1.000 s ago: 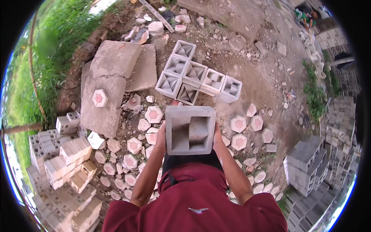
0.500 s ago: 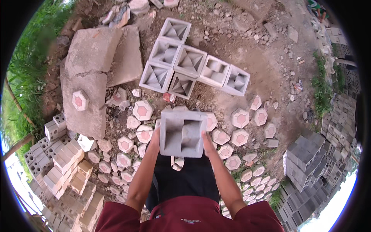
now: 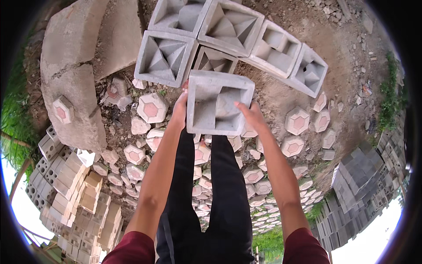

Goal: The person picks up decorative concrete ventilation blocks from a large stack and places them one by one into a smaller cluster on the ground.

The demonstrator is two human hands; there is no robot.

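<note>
A square grey concrete block (image 3: 220,79) with a recessed, patterned face is held up between both hands. My left hand (image 3: 180,108) grips its left side, the fingers partly hidden behind it. On its right side my right hand (image 3: 252,115) clasps the edge, with the thumb over the rim. Just beyond it lies a group of similar hollow-faced blocks: one with a pyramid-like relief (image 3: 165,59) at left, another (image 3: 231,27) in the middle, and a row running to an end block (image 3: 310,71) at right. The held block partly covers a lower block (image 3: 215,60).
Hexagonal pavers (image 3: 152,108) with pinkish centres lie over the ground around my legs. A cracked concrete slab (image 3: 70,39) is at the left. Stacked hollow blocks (image 3: 66,180) stand at lower left, grey block stacks (image 3: 354,171) at lower right. Rubble lies at the far right.
Both hands have carried the block forward, toward the group of blocks. My arms are stretched further out, and the group appears nearer and larger.
</note>
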